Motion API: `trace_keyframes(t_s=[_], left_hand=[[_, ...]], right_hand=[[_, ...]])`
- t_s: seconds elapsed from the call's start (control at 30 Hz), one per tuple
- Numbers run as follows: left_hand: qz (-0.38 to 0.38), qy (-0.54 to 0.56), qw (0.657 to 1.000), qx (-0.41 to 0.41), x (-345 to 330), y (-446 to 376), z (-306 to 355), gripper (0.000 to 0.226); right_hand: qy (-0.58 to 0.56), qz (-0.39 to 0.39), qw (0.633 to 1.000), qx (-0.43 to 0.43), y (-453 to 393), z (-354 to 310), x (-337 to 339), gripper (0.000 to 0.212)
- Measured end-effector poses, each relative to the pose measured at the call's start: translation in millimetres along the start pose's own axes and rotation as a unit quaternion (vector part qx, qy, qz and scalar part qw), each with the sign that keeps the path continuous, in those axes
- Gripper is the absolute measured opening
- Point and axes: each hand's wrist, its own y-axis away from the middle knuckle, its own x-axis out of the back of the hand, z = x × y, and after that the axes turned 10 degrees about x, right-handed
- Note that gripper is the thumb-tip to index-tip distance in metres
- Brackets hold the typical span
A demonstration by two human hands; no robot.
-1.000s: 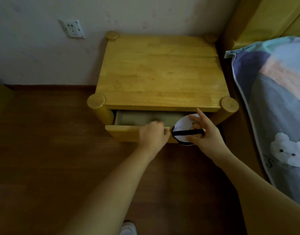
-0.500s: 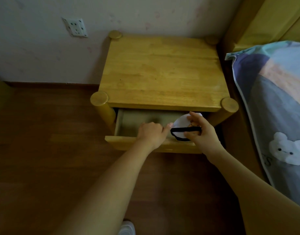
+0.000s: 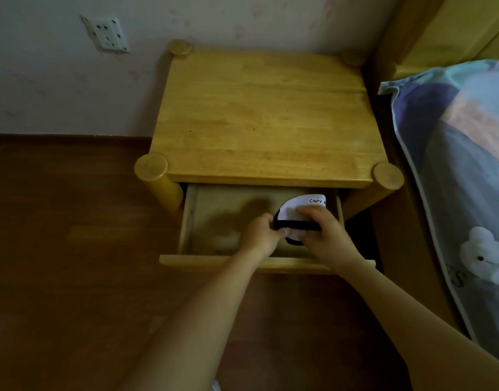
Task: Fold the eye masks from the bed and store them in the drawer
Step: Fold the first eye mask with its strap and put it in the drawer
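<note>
Wood floor (image 3: 73,249) and a pale wall (image 3: 45,80) with a socket (image 3: 107,33) frame a yellow wooden nightstand (image 3: 265,117), its drawer (image 3: 242,262) pulled open toward the camera.

Inside the drawer, at its right end, sits the folded mask (image 3: 294,211): a white rounded piece with a black edge, printed "CAPY" near its upper right corner, and a black strap (image 3: 299,225) stretched across its middle. The right hand (image 3: 324,235) lies over the mask's right half, fingers curled onto it and thumb at the strap, grasping it. The left hand (image 3: 261,234) reaches in beside it, its fingertips pinching the strap's left end at the mask's left edge.

Half a second ago the drawer was less far out and the left hand gripped its front edge while the right held the mask over the opening; now the drawer stands wider, the left hand has left the front edge and come onto the mask, and the mask sits lower, within the drawer's right end.

Right of the nightstand, a bed frame (image 3: 428,29) and a blue and pink quilt (image 3: 454,165) with a white bear (image 3: 485,258) print run along the picture's right edge. Both forearms cross the drawer's front edge, hiding part of it, and the hands cover the mask's lower half.
</note>
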Motion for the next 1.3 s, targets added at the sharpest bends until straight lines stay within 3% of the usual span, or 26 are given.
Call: trace_keyframes(t_s=[0.1,0.2,0.43,0.63,0.8,1.07,1.17,1.3], left_hand=[[-0.005,-0.100,0.995,0.028,-5.2,-10.8,2.6,0.026],[-0.004,-0.118,0.992,0.048,-14.1,-25.0,5.7,0.022],[0.029,-0.233,0.971,0.038,-27.4,-51.2,8.5,0.024],[0.026,-0.432,0.901,0.022,-25.7,-53.7,9.7,0.021],[0.017,-0.460,0.888,-0.025,-16.3,-46.2,11.1,0.023],[0.077,-0.374,0.917,-0.117,23.7,0.0,23.1,0.024],[0.103,-0.356,0.915,-0.158,44.1,28.8,45.5,0.034],[0.081,-0.303,0.934,-0.169,69.0,81.4,97.3,0.050]], right_hand=[[0.096,-0.065,0.993,-0.013,-4.7,14.0,-6.2,0.051],[0.158,-0.145,0.976,-0.044,-10.3,29.0,-11.3,0.046],[0.163,-0.297,0.933,-0.124,-26.5,47.9,-16.5,0.054],[0.171,-0.343,0.914,-0.130,-30.3,48.6,-21.4,0.058],[0.165,-0.296,0.932,-0.129,-27.9,37.2,-15.4,0.062],[0.186,-0.142,0.970,-0.060,-9.0,-1.9,2.8,0.043],[0.144,-0.098,0.984,-0.024,-1.9,-32.8,27.0,0.048],[0.107,-0.037,0.993,0.044,4.2,-84.2,83.0,0.057]])
